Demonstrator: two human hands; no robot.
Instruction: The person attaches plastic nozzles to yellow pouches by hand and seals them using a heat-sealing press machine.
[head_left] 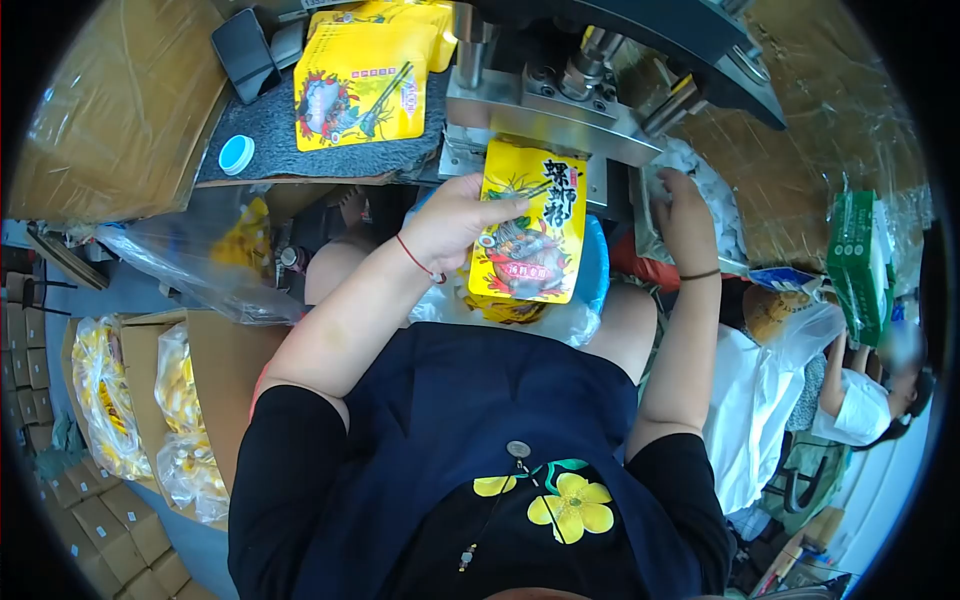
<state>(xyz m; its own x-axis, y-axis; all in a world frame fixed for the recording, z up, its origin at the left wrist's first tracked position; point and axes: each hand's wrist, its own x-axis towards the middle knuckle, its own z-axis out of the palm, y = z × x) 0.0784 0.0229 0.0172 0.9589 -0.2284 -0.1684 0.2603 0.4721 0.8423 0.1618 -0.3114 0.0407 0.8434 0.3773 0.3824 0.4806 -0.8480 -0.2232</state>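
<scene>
My left hand is closed on the left edge of a yellow printed food pouch, its thumb lying across the front. The pouch's top edge sits at the metal press; whether it is inside the press I cannot tell. My right hand is off the pouch, to its right, beside a container of whitish pieces. Its fingers are bent but look apart, with nothing visible in them. Below the pouch, a blue tub lined with clear plastic holds more yellow pouches.
Stacked yellow pouches lie on the dark worktop, near a phone and a blue round lid. Cartons with bagged yellow packs stand at left. At right, another person is near a green box.
</scene>
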